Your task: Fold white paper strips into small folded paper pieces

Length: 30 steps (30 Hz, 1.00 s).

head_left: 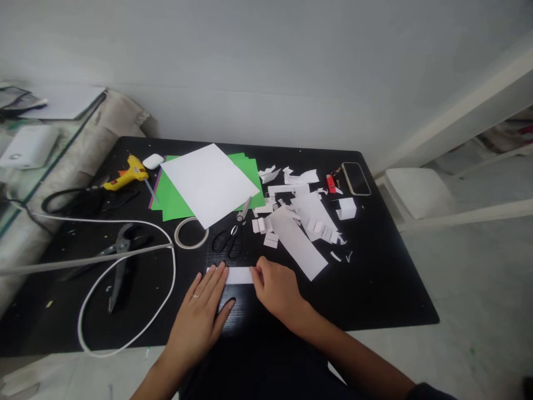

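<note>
A small white paper strip (239, 275) lies near the front edge of the black table (375, 289). My left hand (202, 314) rests flat with fingers stretched out, its fingertips on the strip's left end. My right hand (277, 289) has its fingers curled and pressed on the strip's right end. Black-handled scissors (233, 236) lie just beyond the strip. A long white paper piece (300, 241) and several small white paper scraps (310, 214) lie to the right of the scissors.
A white sheet (208, 180) lies on green paper (172, 197). A tape roll (190, 232), yellow glue gun (127, 173), pliers (120, 255), white cable (125, 278), phone (356, 178) and small white box (346, 208) are also on the table. A white stool (416, 191) stands to the right.
</note>
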{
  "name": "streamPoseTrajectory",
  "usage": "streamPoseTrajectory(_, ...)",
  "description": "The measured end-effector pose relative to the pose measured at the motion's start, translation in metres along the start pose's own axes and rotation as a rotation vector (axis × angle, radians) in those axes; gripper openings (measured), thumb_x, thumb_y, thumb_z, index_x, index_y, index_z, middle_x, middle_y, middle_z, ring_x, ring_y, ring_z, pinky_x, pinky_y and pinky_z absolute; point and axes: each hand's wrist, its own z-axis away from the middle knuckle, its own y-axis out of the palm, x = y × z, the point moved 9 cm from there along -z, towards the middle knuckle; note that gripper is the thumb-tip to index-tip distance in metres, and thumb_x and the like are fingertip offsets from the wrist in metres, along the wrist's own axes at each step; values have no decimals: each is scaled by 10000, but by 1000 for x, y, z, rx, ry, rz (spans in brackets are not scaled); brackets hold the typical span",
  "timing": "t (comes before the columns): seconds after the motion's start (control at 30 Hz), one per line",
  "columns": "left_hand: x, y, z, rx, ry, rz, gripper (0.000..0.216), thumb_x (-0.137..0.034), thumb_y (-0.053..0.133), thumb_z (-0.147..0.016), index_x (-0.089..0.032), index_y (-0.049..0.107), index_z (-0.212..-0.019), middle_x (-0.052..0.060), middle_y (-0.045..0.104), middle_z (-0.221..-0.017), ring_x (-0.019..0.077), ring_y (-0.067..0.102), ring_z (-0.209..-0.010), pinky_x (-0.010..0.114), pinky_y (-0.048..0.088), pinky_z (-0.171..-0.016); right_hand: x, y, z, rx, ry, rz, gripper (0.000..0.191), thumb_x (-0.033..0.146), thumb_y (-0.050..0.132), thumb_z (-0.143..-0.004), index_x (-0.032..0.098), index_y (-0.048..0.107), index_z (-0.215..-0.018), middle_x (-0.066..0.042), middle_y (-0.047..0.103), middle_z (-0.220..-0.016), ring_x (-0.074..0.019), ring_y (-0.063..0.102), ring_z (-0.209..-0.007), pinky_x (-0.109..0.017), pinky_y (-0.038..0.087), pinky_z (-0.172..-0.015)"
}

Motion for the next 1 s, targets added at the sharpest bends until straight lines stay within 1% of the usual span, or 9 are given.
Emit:
streamPoseTrajectory(0.17, 1, -3, -2, -6, -17, 26, 727, -392, 494, -1033, -141, 200, -1649, 151, 481, -1594, 328, 504, -1438, 518, 385, -1174, -18, -8, 4, 19, 75, 36, 219, 293, 545, -1033, 195, 608, -847, -19, 720, -727, -181, 692, -683, -305, 253, -569)
streamPoseTrajectory(0.37, 2, -3, -2, 23, -44, 69, 724, -393, 505, -1029, -165, 206, -1648, 147, 467, -1604, 327, 480, -1458, 526, 375, -1193, -40, -19, 12, 11, 109, 32, 254, 288, 550, -1038, 202, 597, -803, -17, 705, -707, -183, 662, -640, -296, 276, -566)
streamPoseTrajectory(0.53, 2, -3, -2, 17, -47, 77, 729, -380, 520, -1023, -169, 210, -1649, 141, 469, -1605, 331, 478, -1457, 532, 366, -1195, -60, -28, 20, 8, 170, 48, 255, 288, 547, -1038, 209, 604, -802, -21, 695, -692, -195, 652, -622, -293, 277, -550)
streamPoseTrajectory(0.67, 2, -3, -2, 15, -45, 69, 743, -377, 524, -1021, -171, 194, -1654, 136, 461, -1611, 327, 469, -1464, 521, 348, -1203, -70, -33, 24, 26, 195, 36, 252, 281, 527, -1047, 203, 602, -819, -30, 692, -714, -190, 642, -622, -285, 290, -544)
streamPoseTrajectory(0.77, 2, -4, -2, 9, -35, 55, 746, -381, 516, -1022, -168, 185, -1656, 137, 460, -1612, 325, 469, -1463, 515, 339, -1204, -75, -38, 26, 3, 211, -10, 261, 257, 544, -1027, 207, 576, -773, -7, 648, -659, -171, 597, -578, -278, 296, -539)
streamPoseTrajectory(0.83, 1, -4, -2, 7, -28, 46, 741, -383, 511, -1024, -164, 189, -1654, 139, 466, -1608, 324, 472, -1461, 510, 336, -1203, -71, -45, 26, -58, 188, -106, 289, 269, 553, -1018, 211, 553, -734, 15, 608, -620, -153, 556, -546, -273, 317, -543)
streamPoseTrajectory(0.87, 1, -4, -2, 4, -25, 42, 736, -385, 509, -1024, -162, 195, -1652, 141, 470, -1605, 324, 475, -1458, 508, 336, -1201, -65, -49, 26, -95, 153, -173, 303, 286, 549, -1020, 211, 548, -726, 22, 596, -616, -144, 543, -541, -270, 336, -551)
streamPoseTrajectory(0.93, 1, -4, -2, 5, -24, 36, 725, -384, 506, -1024, -156, 211, -1646, 144, 475, -1601, 325, 482, -1452, 507, 338, -1198, -45, -53, 23, -144, 27, -307, 306, 312, 524, -1032, 212, 561, -746, 22, 593, -642, -138, 551, -568, -261, 387, -585)
streamPoseTrajectory(1.0, 1, -4, -3, 8, -28, 35, 712, -378, 507, -1023, -152, 230, -1638, 148, 475, -1601, 327, 482, -1452, 510, 339, -1196, -21, -49, 19, -138, -100, -381, 252, 271, 539, -1020, 209, 587, -780, 6, 634, -724, -141, 591, -639, -253, 425, -629)
